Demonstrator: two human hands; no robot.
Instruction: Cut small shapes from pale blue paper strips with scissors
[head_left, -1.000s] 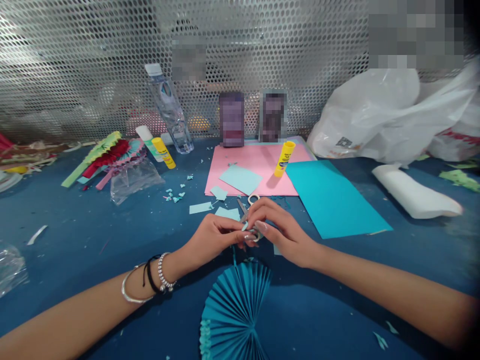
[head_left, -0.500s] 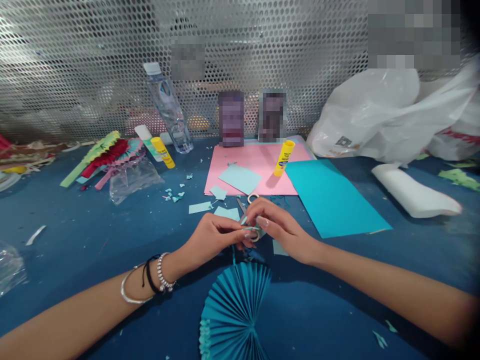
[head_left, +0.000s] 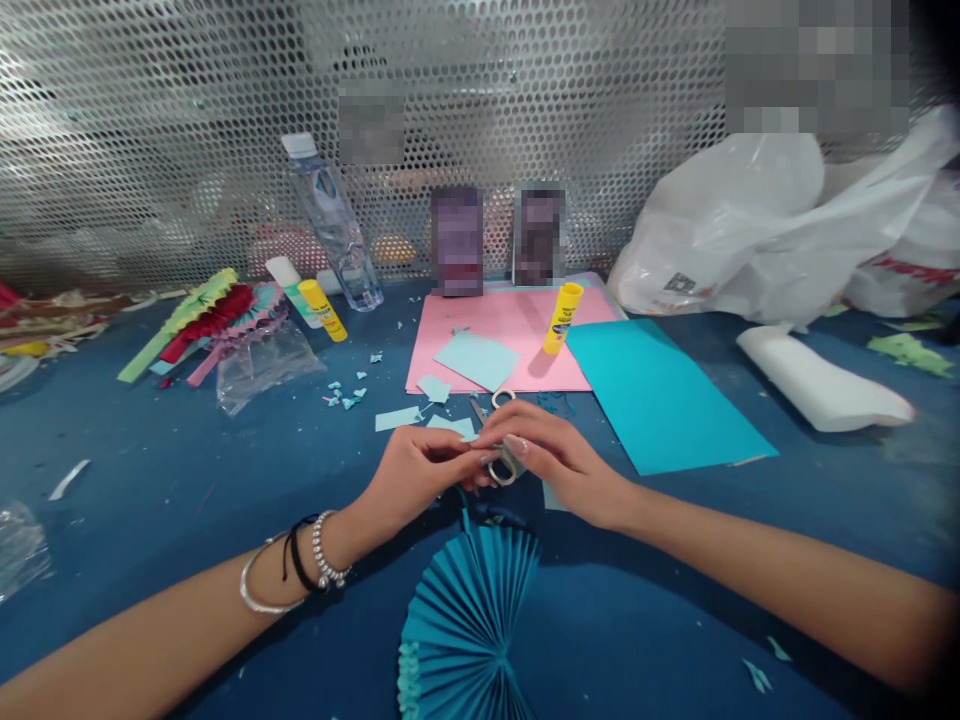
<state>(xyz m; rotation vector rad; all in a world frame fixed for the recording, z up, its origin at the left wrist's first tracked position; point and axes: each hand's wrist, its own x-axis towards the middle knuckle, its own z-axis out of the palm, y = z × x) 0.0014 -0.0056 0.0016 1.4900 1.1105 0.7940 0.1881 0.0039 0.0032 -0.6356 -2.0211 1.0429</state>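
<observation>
- Capped bottle (head_left: 330,225), in front of the metal mesh (head_left: 480,110)
- White bag (head_left: 720,235), on the right
- White roll (head_left: 825,385), just in front of the bag
- Clear wrapper (head_left: 266,365), on the left
- Crumpled film (head_left: 21,548), at the left edge

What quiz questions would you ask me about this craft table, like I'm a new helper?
1. Which thing stands on the pink paper?
a) the water bottle
b) a yellow glue stick
c) the big white bag

2. True or false: there are bracelets on the wrist of the left hand.

3. Fill in "nearer" or "farther": the folded teal fan lies ____ to or from the person than the pink paper does.

Key: 1 b; 2 true; 3 nearer.
</observation>
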